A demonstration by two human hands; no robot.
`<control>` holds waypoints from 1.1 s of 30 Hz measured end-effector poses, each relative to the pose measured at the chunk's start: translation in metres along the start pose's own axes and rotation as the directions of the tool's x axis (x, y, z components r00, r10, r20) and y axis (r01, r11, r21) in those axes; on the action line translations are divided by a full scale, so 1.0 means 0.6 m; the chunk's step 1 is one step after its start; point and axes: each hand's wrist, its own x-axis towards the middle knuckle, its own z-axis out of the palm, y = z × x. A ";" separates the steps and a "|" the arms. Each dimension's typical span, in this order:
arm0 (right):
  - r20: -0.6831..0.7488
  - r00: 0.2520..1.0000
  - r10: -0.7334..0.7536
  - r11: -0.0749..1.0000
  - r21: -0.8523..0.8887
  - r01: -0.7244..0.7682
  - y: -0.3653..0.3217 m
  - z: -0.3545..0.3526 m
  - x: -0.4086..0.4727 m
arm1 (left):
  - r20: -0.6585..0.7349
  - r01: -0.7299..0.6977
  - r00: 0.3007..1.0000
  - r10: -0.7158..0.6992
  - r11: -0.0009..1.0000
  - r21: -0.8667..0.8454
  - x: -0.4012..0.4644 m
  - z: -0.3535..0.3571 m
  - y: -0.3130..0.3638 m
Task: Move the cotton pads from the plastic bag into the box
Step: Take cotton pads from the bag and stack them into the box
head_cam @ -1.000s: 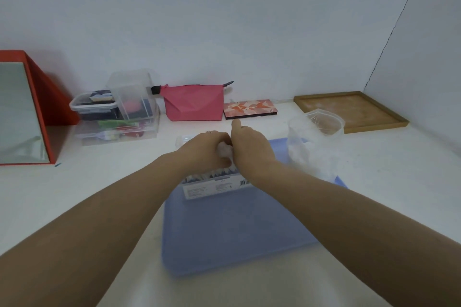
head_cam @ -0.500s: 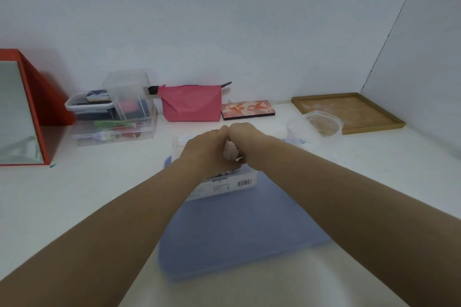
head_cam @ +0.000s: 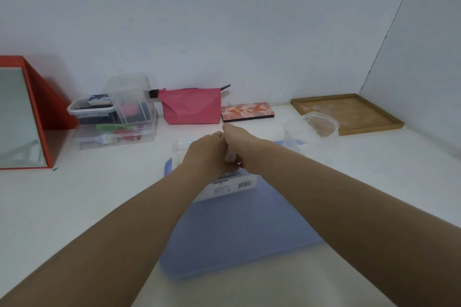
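Note:
A clear plastic box [head_cam: 234, 185] with a white barcode label stands on a blue mat [head_cam: 239, 232]. My left hand [head_cam: 207, 154] and my right hand [head_cam: 243, 146] meet knuckle to knuckle right over the box. A small white wad of cotton pads [head_cam: 230, 157] shows in the gap between them, and both hands are closed on it. Most of the box's inside is hidden under my hands. The clear plastic bag [head_cam: 320, 123] lies crumpled and open-mouthed to the right, apart from both hands.
Along the back wall stand a stack of clear storage boxes [head_cam: 117, 117], a pink pouch [head_cam: 190, 107], a flowered flat case [head_cam: 247, 112] and a wooden tray [head_cam: 346, 112]. A red-framed mirror [head_cam: 22, 117] is at the left.
My hands have drawn closer together over the box, squeezing the white pads between them. The plastic bag now sits lower and further right.

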 end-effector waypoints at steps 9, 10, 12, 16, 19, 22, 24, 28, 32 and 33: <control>-0.024 0.892 -0.451 0.780 -0.497 0.380 -0.040 -0.089 -0.053 | 0.125 0.073 0.991 -0.054 0.986 -0.150 0.001 -0.027 0.017; -0.061 0.867 -0.494 0.759 -0.517 0.396 -0.051 -0.111 -0.061 | 0.119 0.069 0.992 -0.049 0.983 -0.169 0.001 -0.037 0.018; -0.156 0.822 -0.548 0.754 -0.517 0.405 -0.066 -0.160 -0.077 | 0.084 0.048 0.996 -0.025 0.959 -0.278 0.001 -0.062 0.026; -0.105 0.915 -0.389 0.762 -0.595 0.255 -0.060 -0.239 -0.090 | 0.058 0.023 0.998 0.013 0.813 -0.581 0.007 -0.093 0.058; -0.001 0.970 -0.243 0.541 -0.830 0.135 -0.034 -0.245 -0.086 | 0.166 0.037 0.980 0.107 0.727 -0.685 0.001 -0.098 0.092; 0.027 0.967 -0.252 0.238 -0.967 0.089 -0.014 -0.230 -0.085 | 0.250 0.050 0.954 0.166 0.734 -0.678 -0.008 -0.087 0.119; 0.056 0.980 -0.190 0.197 -0.976 0.094 -0.004 -0.227 -0.085 | 0.255 0.019 0.947 0.194 0.762 -0.647 -0.014 -0.075 0.130; 0.139 0.987 -0.083 0.245 -0.957 0.156 0.003 -0.232 -0.087 | 0.233 -0.037 0.944 0.232 0.780 -0.624 -0.026 -0.059 0.136; 0.193 0.981 0.009 0.286 -0.941 0.183 0.001 -0.240 -0.091 | 0.195 -0.057 0.956 0.220 0.791 -0.609 -0.030 -0.050 0.139; 0.199 0.980 0.018 0.254 -0.949 0.188 0.004 -0.238 -0.093 | 0.189 -0.061 0.958 0.217 0.795 -0.604 -0.030 -0.049 0.141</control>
